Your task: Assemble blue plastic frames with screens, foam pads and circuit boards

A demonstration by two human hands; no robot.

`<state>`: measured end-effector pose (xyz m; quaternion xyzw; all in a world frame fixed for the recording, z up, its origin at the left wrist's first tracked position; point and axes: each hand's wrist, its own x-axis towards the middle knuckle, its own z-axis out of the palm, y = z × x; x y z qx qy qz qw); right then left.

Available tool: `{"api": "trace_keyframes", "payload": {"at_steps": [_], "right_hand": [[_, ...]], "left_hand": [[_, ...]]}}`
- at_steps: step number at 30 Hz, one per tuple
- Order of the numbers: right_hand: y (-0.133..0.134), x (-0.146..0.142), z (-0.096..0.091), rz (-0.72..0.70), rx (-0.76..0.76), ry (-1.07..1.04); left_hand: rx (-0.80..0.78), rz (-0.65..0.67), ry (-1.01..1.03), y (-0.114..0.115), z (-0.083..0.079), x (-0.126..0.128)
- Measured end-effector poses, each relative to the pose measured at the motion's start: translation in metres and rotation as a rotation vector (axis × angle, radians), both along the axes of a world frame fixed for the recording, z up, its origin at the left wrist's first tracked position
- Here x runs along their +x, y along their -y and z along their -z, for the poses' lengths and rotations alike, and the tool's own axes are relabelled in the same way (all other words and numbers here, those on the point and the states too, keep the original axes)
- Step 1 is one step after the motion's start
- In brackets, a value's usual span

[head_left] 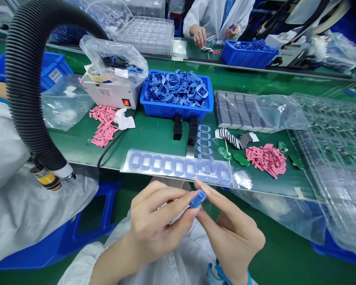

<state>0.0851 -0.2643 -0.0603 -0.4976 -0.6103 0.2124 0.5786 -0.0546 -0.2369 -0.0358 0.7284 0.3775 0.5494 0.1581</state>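
Observation:
Between the fingertips of both hands is a small blue plastic housing [197,199], held over my lap just off the table's front edge. My left hand [163,217] pinches its left side with thumb and fingers. On the right side, the thumb and index finger of my right hand [230,227] close on the same part. Fingers cover much of it. Beyond the hands, a sheet of blue oval ring stickers [174,165] lies along the table edge. More oval rings [204,141] form a column behind it, beside stacks of black pieces [192,130].
A blue bin [178,109] of blue housings stands behind. Pink strips lie in a left pile [103,128] and a right pile [267,159]. Green circuit boards [241,159] lie nearby. A black hose [23,79] arches at left. Across the bench, a co-worker's hand [198,35] handles small parts.

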Motion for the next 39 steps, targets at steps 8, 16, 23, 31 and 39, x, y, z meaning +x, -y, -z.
{"api": "trace_keyframes", "payload": {"at_steps": [8,16,23,31,39], "right_hand": [[-0.012,0.023,-0.006,-0.409,-0.17,-0.254],[-0.007,0.023,0.0,-0.294,-0.02,-0.052],[-0.007,0.029,-0.007,-0.275,0.128,0.238],[-0.009,0.031,-0.01,-0.174,0.146,0.369],[0.007,0.016,-0.001,0.106,-0.103,0.058]], "left_hand": [[0.069,0.144,-0.076,-0.001,0.002,-0.006],[-0.069,0.119,-0.15,-0.001,-0.001,-0.006],[-0.063,0.196,-0.137,-0.004,0.003,-0.002],[-0.204,0.27,-0.162,-0.004,0.009,-0.007],[-0.257,0.25,0.083,0.006,0.016,0.005]]}}
